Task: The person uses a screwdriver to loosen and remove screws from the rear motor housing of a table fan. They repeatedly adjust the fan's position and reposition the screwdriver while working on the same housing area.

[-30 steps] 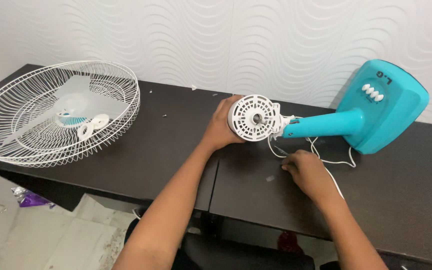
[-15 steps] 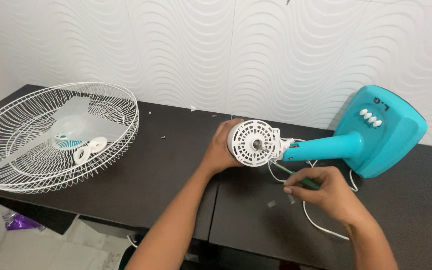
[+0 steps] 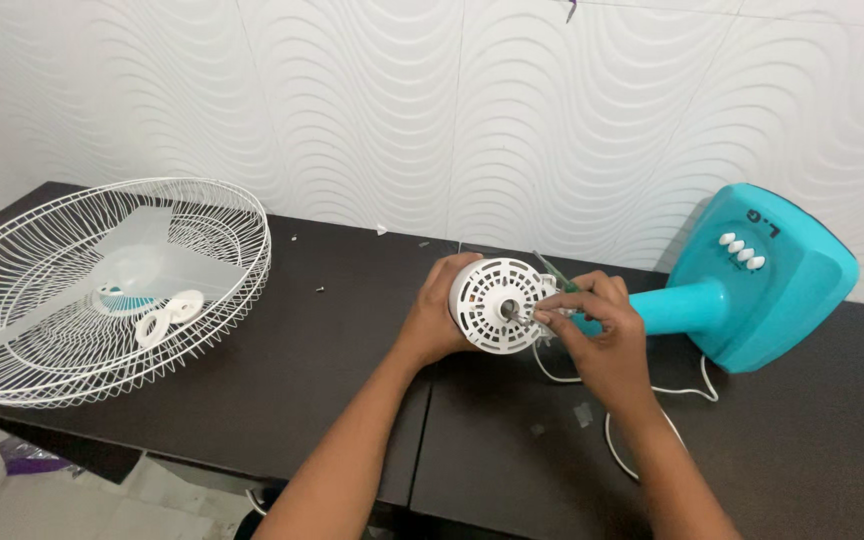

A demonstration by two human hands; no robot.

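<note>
Two hands work on one white motor housing [image 3: 497,305]: left hand [image 3: 439,322] cups it, right hand [image 3: 597,335] pinches a green screwdriver [image 3: 556,274]. One teal fan base [image 3: 762,275] and one wire guard [image 3: 102,285] lie on the counter [image 3: 342,350].

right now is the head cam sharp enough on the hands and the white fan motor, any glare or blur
Head view: evenly lit, soft shadows, no harsh glare on the dark table; white motor housing, left hand and right hand are fairly sharp; the thin green-handled tool is small and hard to make out.

The right hand [image 3: 597,335] hides the motor's [image 3: 500,304] side and most of a thin green tool [image 3: 555,272]; the cage [image 3: 102,290] is cut off left.
</note>
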